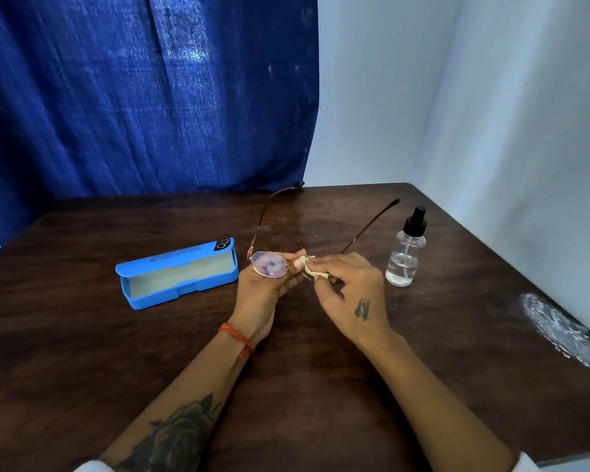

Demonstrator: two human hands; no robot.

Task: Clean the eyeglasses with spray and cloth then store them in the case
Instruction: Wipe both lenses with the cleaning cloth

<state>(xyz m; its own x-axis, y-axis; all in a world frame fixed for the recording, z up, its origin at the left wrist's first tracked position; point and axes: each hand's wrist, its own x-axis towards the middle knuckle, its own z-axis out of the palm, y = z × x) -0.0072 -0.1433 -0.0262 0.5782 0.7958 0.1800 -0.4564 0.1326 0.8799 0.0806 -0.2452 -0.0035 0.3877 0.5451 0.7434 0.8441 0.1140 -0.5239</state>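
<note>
Above a dark wooden desk (82,335), the left hand (259,294) pinches gold-rimmed oval eyeglasses (269,264) while the right hand (351,294) pinches a cream cloth (312,267) on one lens. Wiping underway; likely next, folding the temples for the open blue plastic case (178,272).

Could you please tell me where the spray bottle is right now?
In the head view, the spray bottle stands upright on the table, right of the right hand, near the wall.

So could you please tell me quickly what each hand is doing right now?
Left hand: holding the glasses by the frame.
Right hand: pinching the cloth against the other lens.
</note>
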